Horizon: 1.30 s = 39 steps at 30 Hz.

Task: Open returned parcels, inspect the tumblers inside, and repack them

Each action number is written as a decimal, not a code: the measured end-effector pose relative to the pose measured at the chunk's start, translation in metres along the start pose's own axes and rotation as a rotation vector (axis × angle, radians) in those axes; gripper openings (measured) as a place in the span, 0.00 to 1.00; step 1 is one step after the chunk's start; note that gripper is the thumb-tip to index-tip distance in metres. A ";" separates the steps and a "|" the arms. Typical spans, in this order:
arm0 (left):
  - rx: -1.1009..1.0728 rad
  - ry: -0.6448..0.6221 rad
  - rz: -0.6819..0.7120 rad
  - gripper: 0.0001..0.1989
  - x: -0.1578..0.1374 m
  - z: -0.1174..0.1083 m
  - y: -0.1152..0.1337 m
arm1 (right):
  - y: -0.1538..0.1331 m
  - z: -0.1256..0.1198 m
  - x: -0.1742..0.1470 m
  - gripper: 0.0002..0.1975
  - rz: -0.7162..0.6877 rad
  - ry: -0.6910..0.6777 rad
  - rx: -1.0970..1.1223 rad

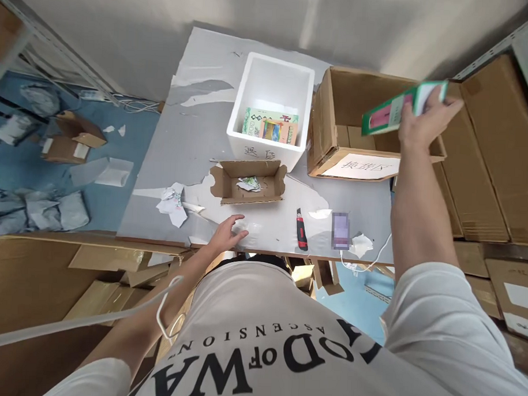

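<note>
My right hand [422, 120] grips a green and white box [383, 116] with a pink picture on its front. It holds the box tilted over the open top of a large cardboard box [362, 167], which bears a handwritten white label. Low at the table's front edge, my left hand [228, 234] is empty, its fingers apart. Just beyond that hand stands a small open cardboard box [229, 188] with crumpled paper [249, 183] inside. A white foam box [271, 94] behind it holds printed booklets [270, 126].
A red and black box cutter [301, 229] lies near the front edge, beside a blurred phone [341, 231] on a white cable. Torn paper [172, 204] rests at the left. Large cartons [499, 154] stand at the right; more cardboard [100, 296] is below the table.
</note>
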<state>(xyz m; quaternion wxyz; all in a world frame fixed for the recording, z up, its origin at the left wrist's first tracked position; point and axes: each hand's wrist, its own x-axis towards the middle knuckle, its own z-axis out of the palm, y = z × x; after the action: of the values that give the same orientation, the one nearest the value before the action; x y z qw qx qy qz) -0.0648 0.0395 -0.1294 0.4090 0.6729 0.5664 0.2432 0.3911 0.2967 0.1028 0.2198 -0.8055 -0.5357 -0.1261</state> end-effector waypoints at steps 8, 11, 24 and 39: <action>0.059 0.062 -0.102 0.26 -0.010 0.002 -0.012 | 0.016 0.105 -0.015 0.28 0.196 -0.346 0.028; 0.054 0.063 -0.122 0.25 -0.014 0.002 -0.015 | 0.014 0.109 -0.006 0.31 0.305 -0.373 -0.014; 0.131 0.207 -0.154 0.25 0.003 -0.024 -0.034 | 0.015 0.082 -0.025 0.47 0.260 -0.581 -0.123; 0.142 0.222 -0.220 0.35 0.050 -0.031 -0.080 | -0.019 0.066 -0.152 0.28 -0.206 0.004 0.354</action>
<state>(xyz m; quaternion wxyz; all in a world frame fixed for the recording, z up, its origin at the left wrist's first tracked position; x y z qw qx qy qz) -0.1218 0.0981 -0.1851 0.3194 0.6032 0.6940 0.2290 0.3115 0.2126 -0.0169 0.3451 -0.6950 -0.6286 -0.0532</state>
